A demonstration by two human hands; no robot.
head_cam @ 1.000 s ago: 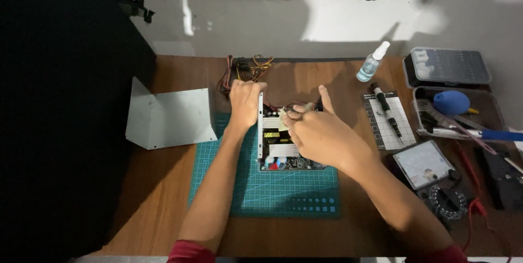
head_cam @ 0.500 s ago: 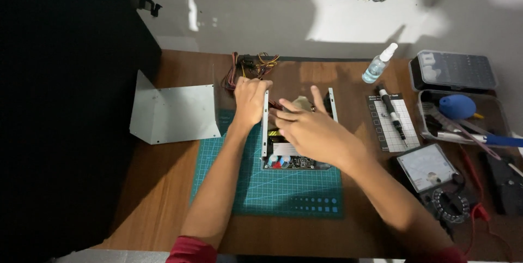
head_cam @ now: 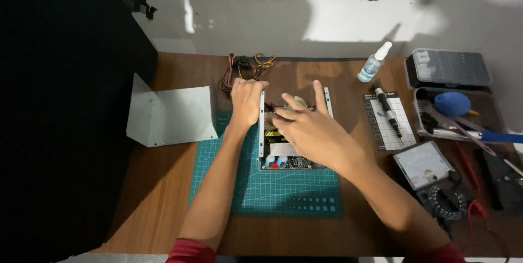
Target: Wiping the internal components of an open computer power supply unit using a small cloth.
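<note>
Hands over open power supply [head_cam: 294,159] on green mat, left hand [head_cam: 246,101] gripping its side wall, right hand [head_cam: 310,129] spread open above.

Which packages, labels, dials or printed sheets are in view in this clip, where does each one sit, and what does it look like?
Clear spray bottle with white nozzle: far side of the table, right of centre.
White gridded sheet: right of the green cutting mat, with a black pen-like tool on it.
Analogue multimeter with pale dial face: near right, black round selector below.
Clear-lidded grey parts box: far right corner, rectangular.
White label inside the open metal case: by the right hand.
</note>
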